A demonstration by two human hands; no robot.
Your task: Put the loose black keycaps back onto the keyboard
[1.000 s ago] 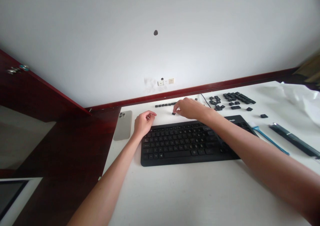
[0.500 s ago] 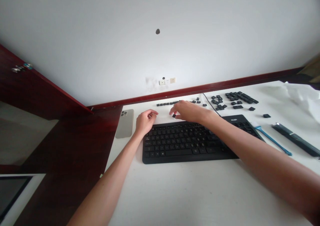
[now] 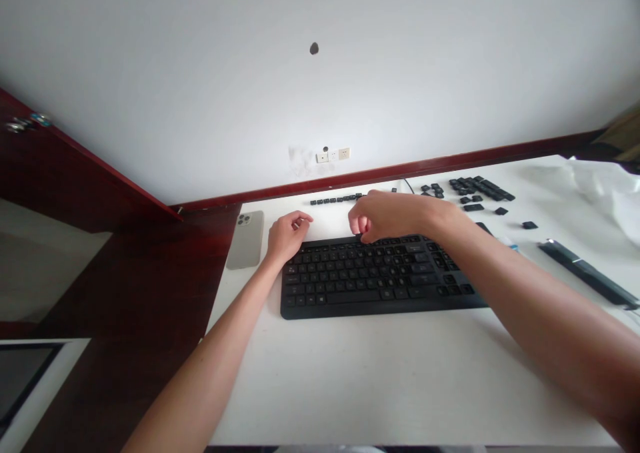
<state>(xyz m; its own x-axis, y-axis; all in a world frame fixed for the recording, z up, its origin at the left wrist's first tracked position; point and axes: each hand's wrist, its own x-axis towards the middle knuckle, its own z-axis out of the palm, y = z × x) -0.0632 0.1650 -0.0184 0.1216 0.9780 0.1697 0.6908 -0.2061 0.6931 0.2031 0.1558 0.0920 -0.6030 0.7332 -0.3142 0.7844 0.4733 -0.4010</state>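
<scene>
One black keyboard (image 3: 375, 276) lay on the white table (image 3: 380, 379), and everything else is placed from it. Two hands were at its far edge: one left hand (image 3: 286, 236) at the far-left corner and one right hand (image 3: 385, 216) over the middle. One phone (image 3: 246, 239) lay left of the keyboard. One row of loose keycaps (image 3: 334, 200) sat beyond it; their number was too small to count. A larger scatter of keycaps (image 3: 475, 189) lay beyond its right end, also uncountable. One dark long tool (image 3: 587, 273) lay to the right.
</scene>
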